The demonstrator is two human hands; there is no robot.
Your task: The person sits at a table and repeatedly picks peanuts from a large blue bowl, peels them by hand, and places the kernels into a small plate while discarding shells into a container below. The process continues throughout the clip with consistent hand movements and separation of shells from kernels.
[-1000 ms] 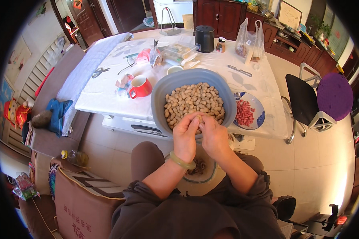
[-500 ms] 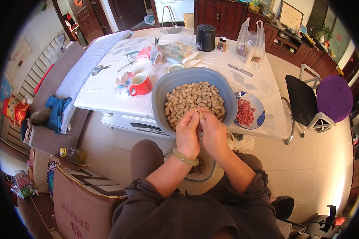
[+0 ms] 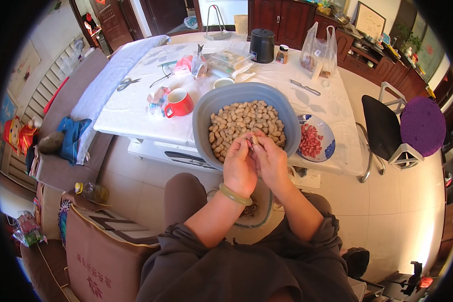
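Over the near rim of a grey-blue basin (image 3: 202, 118), both my hands meet at the fingertips around one cracked peanut (image 3: 254, 140). My left hand (image 3: 239, 168), with a pale green bangle at its wrist, pinches a part where reddish kernel shows. A piece of tan shell is between the fingers of my right hand (image 3: 271, 163). Unshelled peanuts (image 3: 246, 121) fill the basin. To its right, red shelled kernels (image 3: 311, 141) lie in a white and blue bowl (image 3: 325, 131). Below my hands, between my knees, stands a bin (image 3: 260, 219) with dark scraps in it.
On the cloth-covered table (image 3: 121, 113) are a red mug (image 3: 180, 104), scissors (image 3: 128, 84), a knife (image 3: 305, 87), a black canister (image 3: 262, 46), a jar (image 3: 282, 54) and a plastic bag (image 3: 319, 53). A black chair (image 3: 382, 118) stands at the right, a brown padded seat (image 3: 103, 256) at the lower left.
The peanut between my fingers has come open, and reddish kernel now shows. My fingertips have drawn slightly apart and shifted a little. The view has moved slightly.
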